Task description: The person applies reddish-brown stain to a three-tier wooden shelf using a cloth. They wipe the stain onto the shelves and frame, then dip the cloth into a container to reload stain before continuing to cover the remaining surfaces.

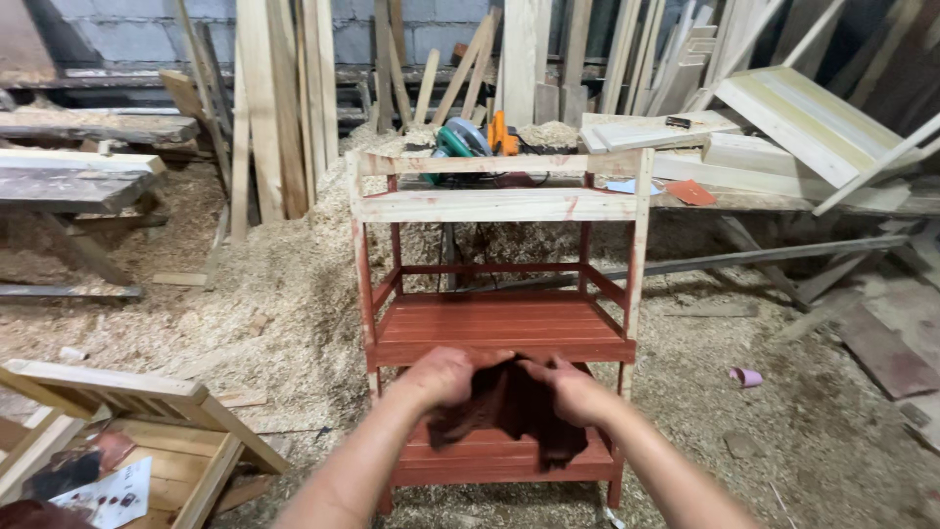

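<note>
Both hands grip a dark stained rag (pixel 509 407) bunched between them, left hand (pixel 446 375) and right hand (pixel 571 389), just over the front edge of the wooden shelf unit (pixel 499 328). Judging by the bare top rails, I'd fold the rag flat and wipe along the grain. No containers visible; circular saw (pixel 468 139) sits on the sawdust pile behind.

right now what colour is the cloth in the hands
Dark reddish-brown cloth, stained like the shelf; seen in the head view.

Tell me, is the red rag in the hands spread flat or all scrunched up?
Scrunched up. The stained rag hangs in bunched folds between the left hand and right hand, above the red-stained wooden shelf.
</note>
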The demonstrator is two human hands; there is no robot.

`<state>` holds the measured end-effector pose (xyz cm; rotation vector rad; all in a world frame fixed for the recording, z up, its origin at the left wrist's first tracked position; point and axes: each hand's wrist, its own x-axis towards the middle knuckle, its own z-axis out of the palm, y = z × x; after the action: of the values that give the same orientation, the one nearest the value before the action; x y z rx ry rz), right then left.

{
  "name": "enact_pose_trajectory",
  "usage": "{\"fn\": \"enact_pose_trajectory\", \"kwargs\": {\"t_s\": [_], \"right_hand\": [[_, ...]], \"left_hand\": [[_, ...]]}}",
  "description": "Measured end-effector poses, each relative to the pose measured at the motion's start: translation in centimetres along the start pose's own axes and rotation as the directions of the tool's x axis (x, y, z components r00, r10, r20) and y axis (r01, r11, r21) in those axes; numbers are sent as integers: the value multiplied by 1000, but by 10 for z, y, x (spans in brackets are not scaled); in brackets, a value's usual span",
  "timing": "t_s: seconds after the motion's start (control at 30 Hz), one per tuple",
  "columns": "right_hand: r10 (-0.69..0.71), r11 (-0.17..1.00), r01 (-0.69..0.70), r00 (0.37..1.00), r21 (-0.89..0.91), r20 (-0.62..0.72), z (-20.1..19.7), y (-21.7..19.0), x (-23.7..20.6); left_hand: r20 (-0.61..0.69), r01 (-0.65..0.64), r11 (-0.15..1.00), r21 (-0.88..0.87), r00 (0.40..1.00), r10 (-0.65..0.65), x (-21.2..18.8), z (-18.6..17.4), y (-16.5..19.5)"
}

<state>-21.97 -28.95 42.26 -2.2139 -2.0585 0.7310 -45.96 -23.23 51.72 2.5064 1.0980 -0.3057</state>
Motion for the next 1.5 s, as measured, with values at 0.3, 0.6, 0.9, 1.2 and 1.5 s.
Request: {"fn": "enact_pose_trajectory", "kwargs": {"t_s": [0.3, 0.6, 0.9, 1.2, 1.5], "right_hand": [[93, 663, -12, 993, 749, -67, 14, -7, 16], [272, 502, 50, 938, 863, -213, 25, 14, 35], [416, 500, -120, 902, 857, -117, 21, 15, 30], [402, 280, 70, 897, 957, -183, 11, 5, 30], [377, 563, -123, 918, 818, -122, -18, -26, 0]], "left_hand": [[-246, -139, 954, -264, 967, 73, 15, 50, 26], [-401, -314, 942, -119, 883, 244, 21, 87, 43], [-318, -262, 766, -587, 945, 79, 40, 94, 44], [-312, -205, 907, -369, 946, 87, 24, 86, 67], [-115, -68, 252, -965, 978, -175, 58, 95, 25]]}}
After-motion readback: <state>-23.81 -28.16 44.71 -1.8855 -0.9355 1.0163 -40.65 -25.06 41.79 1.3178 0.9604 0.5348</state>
